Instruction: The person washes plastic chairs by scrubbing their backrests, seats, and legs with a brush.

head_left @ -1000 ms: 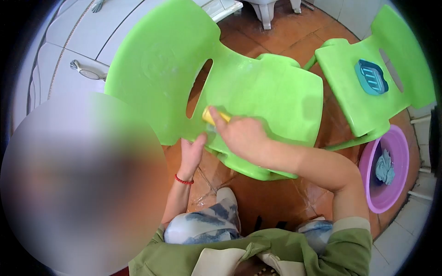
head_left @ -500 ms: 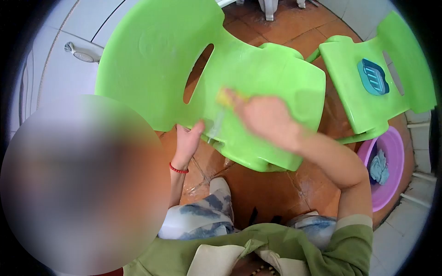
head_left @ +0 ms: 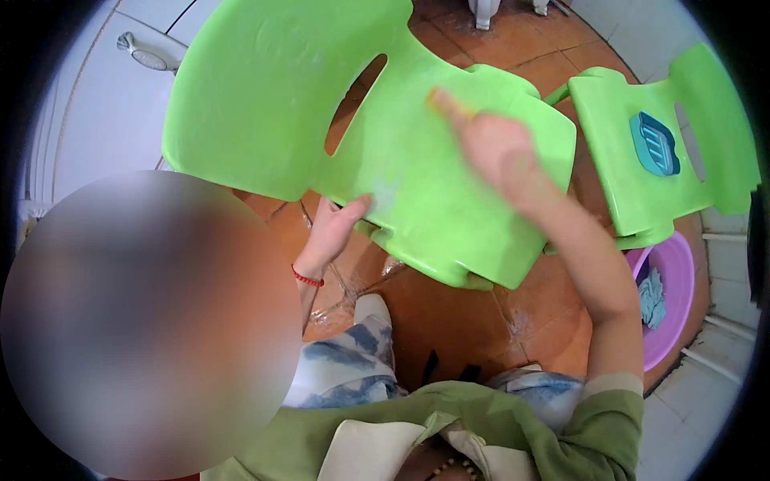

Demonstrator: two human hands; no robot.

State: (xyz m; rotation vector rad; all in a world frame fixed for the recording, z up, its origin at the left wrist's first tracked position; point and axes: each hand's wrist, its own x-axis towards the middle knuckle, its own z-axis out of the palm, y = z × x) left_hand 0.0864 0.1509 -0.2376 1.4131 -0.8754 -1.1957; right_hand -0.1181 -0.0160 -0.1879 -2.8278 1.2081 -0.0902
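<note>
A green plastic chair (head_left: 433, 200) lies before me, with a slot between its backrest and seat. My left hand (head_left: 333, 228) is closed on the near edge of its seat, thumb on top and fingers hidden below. My right hand (head_left: 501, 152) is over the far part of the seat, closed round a small yellow thing (head_left: 439, 101). Motion blur hides what kind of thing it is. A whitish, foamy smear (head_left: 385, 192) shows on the seat near my left thumb.
A second green chair (head_left: 622, 152) stands at right, bearing a teal soap dish (head_left: 658, 144). Below it, a purple basin (head_left: 682, 276) contains a light blue cloth (head_left: 652, 301). White cabinet doors (head_left: 96, 104) are at left. The orange tiled floor (head_left: 457, 329) looks wet in places.
My right hand and the yellow thing have moved away from me and to the right across the seat. My left hand keeps its hold on the edge. The chair has shifted slightly in view.
</note>
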